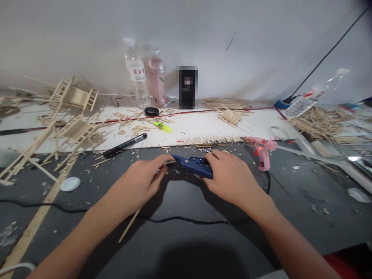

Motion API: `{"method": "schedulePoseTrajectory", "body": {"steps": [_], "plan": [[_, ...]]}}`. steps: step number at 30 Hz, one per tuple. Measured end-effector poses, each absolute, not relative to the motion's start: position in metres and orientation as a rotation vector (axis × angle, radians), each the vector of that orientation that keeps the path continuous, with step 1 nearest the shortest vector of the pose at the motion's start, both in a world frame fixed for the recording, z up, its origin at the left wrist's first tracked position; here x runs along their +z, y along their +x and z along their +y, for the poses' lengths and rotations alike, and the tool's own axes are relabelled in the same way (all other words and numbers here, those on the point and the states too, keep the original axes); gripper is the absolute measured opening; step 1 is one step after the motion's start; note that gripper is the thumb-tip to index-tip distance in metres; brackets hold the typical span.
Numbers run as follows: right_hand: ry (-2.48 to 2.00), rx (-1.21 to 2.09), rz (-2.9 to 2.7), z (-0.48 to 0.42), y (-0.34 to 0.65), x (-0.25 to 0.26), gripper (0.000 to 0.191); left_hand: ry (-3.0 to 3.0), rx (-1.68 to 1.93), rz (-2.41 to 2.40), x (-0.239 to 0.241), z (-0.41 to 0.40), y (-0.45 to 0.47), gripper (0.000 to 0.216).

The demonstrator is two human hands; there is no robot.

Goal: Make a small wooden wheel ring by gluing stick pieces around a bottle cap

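Wooden models (78, 97) sit toward the worktop's (328, 217) far left corner, a white lid (70, 184) nearer the left edge; the left hand (142, 176) has its grip pinched on a thin stick (129, 226), by the tip of a blue cutter (194, 166) over the worktop's middle; the right hand (229, 170) has its grip clamped round the cutter's handles; then a pink glue gun (263, 153), and a heap of sticks (322, 124) toward the far right corner

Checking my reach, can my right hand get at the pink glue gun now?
Probably, after putting down the blue hand tool; nothing bulky shows between your right hand and the pink glue gun.
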State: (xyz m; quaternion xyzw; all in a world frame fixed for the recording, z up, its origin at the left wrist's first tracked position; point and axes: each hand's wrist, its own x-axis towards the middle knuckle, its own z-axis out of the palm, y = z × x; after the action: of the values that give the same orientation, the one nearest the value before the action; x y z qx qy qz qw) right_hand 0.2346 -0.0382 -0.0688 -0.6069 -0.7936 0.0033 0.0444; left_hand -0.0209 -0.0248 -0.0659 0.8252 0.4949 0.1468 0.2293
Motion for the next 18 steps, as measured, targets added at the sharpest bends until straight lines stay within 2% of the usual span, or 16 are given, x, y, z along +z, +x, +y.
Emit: {"method": "schedulePoseTrajectory", "body": {"steps": [3, 6, 10, 14, 18], "plan": [[-1.869, -0.059, -2.439, -0.039, 0.248, -0.080, 0.038, 2.213, 0.415, 1.379, -0.077, -0.027, -0.025, 0.042], [-1.855, -0.084, -2.370, -0.040, 0.258, -0.084, 0.045, 2.091, 0.587, 1.456, -0.081, -0.032, -0.026, 0.041], [-1.817, 0.114, -2.103, -0.047, 0.256, -0.078, 0.036, 1.774, 0.889, 1.456, -0.078, -0.042, -0.017, 0.029], [-1.602, 0.459, -1.944, -0.061, 0.236, -0.072, 0.019, 1.520, 0.979, 1.358, -0.071, -0.053, -0.006, 0.023], [-1.519, 0.656, -1.911, -0.074, 0.217, -0.075, 0.024, 1.382, 1.041, 1.210, -0.066, -0.062, -0.002, 0.026]]}}
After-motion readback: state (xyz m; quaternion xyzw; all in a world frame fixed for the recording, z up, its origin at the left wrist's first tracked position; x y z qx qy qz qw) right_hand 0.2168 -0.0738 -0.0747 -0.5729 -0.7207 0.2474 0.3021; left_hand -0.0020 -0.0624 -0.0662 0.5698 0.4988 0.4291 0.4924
